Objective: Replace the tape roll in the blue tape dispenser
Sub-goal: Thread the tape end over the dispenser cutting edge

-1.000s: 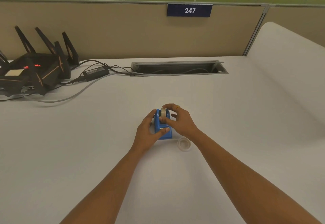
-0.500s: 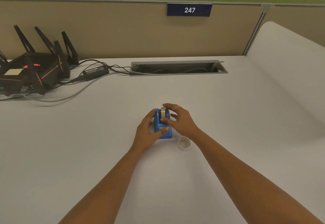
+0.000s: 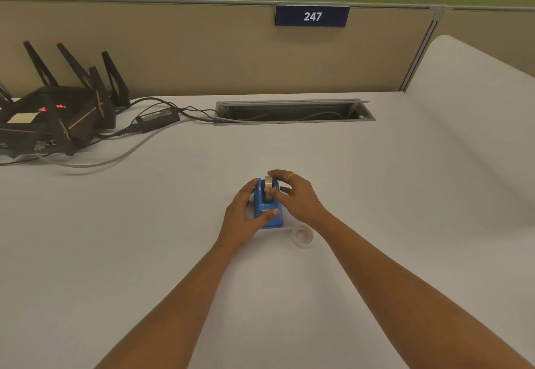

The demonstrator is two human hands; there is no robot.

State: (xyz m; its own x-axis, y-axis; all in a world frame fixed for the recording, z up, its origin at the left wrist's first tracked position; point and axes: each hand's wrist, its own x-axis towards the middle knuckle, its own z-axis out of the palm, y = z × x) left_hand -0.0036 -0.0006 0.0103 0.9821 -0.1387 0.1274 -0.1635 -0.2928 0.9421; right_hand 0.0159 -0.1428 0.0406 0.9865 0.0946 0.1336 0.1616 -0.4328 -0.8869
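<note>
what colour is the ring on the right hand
Gold: the ring sits on a finger of the right hand, seen in the head view, the only one.

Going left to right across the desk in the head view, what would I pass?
Router → power brick → left hand → blue dispenser → right hand, with the loose roll just below it.

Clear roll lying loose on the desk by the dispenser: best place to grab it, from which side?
Pinch the clear roll across its outer rim, coming straight down from above. It lies flat on the desk, hole up, so the rim is open on all sides. The right forearm passes close on its right, and the dispenser stands apart to its left, so a top-down grip looks least obstructed.
</note>
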